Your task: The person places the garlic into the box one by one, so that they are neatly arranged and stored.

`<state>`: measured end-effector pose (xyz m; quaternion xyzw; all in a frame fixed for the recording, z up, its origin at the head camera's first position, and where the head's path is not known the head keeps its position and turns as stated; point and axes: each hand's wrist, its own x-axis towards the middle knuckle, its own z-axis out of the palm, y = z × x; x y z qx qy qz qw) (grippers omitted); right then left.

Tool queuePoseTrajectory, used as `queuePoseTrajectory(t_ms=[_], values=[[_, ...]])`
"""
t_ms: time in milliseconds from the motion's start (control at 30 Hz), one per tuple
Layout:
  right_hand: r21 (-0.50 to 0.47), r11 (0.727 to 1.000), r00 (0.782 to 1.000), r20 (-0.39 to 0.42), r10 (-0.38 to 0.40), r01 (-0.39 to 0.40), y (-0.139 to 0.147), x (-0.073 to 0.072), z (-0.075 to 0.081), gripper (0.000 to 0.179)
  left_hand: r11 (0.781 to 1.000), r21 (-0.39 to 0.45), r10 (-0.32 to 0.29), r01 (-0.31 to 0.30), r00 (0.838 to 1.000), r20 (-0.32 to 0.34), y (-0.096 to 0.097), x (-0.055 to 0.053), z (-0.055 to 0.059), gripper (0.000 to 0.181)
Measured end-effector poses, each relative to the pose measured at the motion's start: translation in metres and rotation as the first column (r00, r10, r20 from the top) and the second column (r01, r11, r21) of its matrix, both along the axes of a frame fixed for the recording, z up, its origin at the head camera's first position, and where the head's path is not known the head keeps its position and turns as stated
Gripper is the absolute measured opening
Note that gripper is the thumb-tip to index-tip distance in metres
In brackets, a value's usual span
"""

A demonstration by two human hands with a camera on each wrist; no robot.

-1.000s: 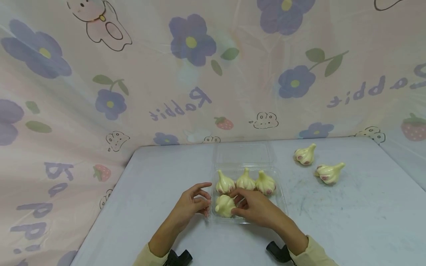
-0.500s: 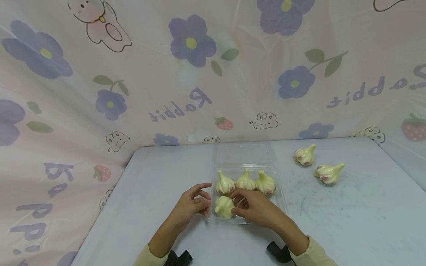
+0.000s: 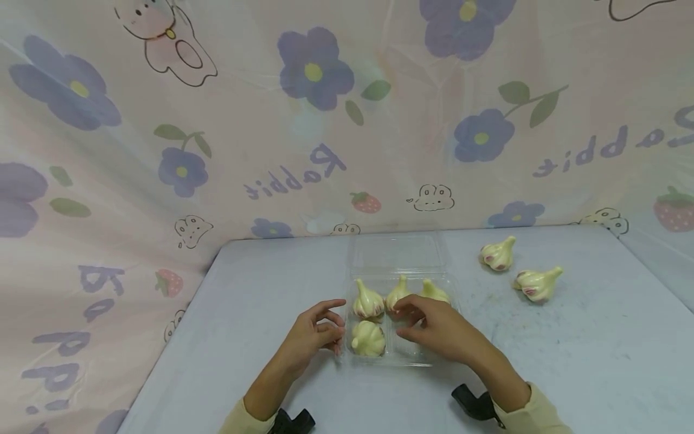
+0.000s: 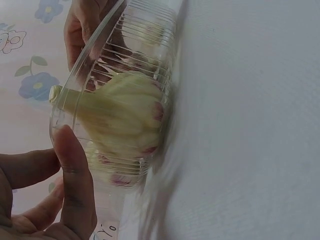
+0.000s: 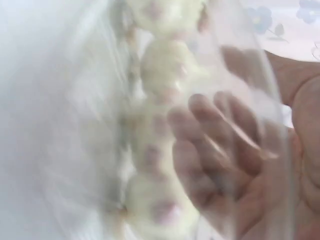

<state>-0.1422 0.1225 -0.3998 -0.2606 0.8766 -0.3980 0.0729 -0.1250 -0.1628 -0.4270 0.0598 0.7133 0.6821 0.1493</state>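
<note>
A clear plastic clamshell box (image 3: 423, 360) lies with its lid folded back on the white table. Garlic bulbs fill its back row, and one more garlic bulb (image 3: 368, 339) lies tilted in the front left. My left hand (image 3: 313, 334) pinches the box's left rim, the thumb (image 4: 70, 150) against it in the left wrist view. Over the front middle of the box is my right hand (image 3: 436, 328), its fingers loosely bent and holding nothing. It partly hides the back row's middle garlic bulb (image 3: 398, 290) and right garlic bulb (image 3: 435, 290).
Two loose garlic bulbs, one farther back (image 3: 497, 253) and one nearer (image 3: 538, 284), lie on the table right of the box. The flat lid (image 3: 398, 252) reaches toward the table's back edge. A patterned curtain (image 3: 379, 150) hangs behind.
My right hand has let go of the front left garlic bulb and shifted right. That bulb stays in the box. The left hand holds its place.
</note>
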Motion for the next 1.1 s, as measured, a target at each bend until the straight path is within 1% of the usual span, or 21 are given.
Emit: queuePoseTrajectory(t_ms=[133, 300, 400, 533, 600, 700, 833, 1033, 1067, 1100], values=[[0.002, 0.999, 0.999, -0.025, -0.032, 0.032, 0.017, -0.003, 0.009, 0.043, 1.000, 0.007, 0.003, -0.003, 1.000, 0.006, 0.001, 0.000, 0.000, 0.058], [0.013, 0.996, 0.991, -0.106, -0.085, 0.087, 0.044, -0.009, 0.021, 0.040, 1.000, 0.016, -0.007, 0.007, 1.000, 0.002, 0.002, -0.003, -0.002, 0.059], [0.037, 0.991, 0.983, -0.142, -0.120, 0.126, 0.061, -0.010, 0.027, 0.039, 1.000, 0.019, -0.016, 0.016, 1.000, 0.002, 0.003, -0.005, -0.003, 0.059], [0.088, 0.980, 0.971, -0.179, -0.160, 0.178, 0.084, -0.012, 0.031, 0.041, 1.000, 0.022, -0.005, 0.005, 1.000, 0.003, 0.002, -0.003, -0.002, 0.059], [0.114, 0.971, 0.965, -0.182, -0.188, 0.210, 0.098, -0.014, 0.032, 0.045, 1.000, 0.020, 0.005, -0.005, 1.000, 0.007, 0.001, -0.002, -0.002, 0.059], [0.130, 0.954, 0.958, -0.137, -0.252, 0.270, 0.121, -0.016, 0.033, 0.050, 1.000, 0.010, 0.016, -0.016, 1.000, 0.009, 0.000, 0.000, 0.000, 0.058], [0.112, 0.934, 0.940, -0.093, -0.330, 0.339, 0.151, -0.020, 0.034, 0.054, 1.000, -0.001, 0.026, -0.026, 1.000, 0.003, -0.001, 0.002, 0.001, 0.058], [0.109, 0.902, 0.907, -0.101, -0.408, 0.418, 0.182, -0.023, 0.029, 0.061, 1.000, -0.018, 0.015, -0.015, 1.000, 0.000, 0.001, 0.001, 0.002, 0.057], [0.111, 0.895, 0.901, -0.097, -0.423, 0.432, 0.185, -0.024, 0.027, 0.063, 1.000, -0.018, 0.016, -0.016, 1.000, 0.002, 0.002, 0.001, 0.003, 0.057], [0.118, 0.883, 0.890, -0.100, -0.444, 0.454, 0.189, -0.024, 0.026, 0.065, 1.000, -0.018, 0.017, -0.017, 1.000, 0.004, 0.002, 0.001, 0.003, 0.057]])
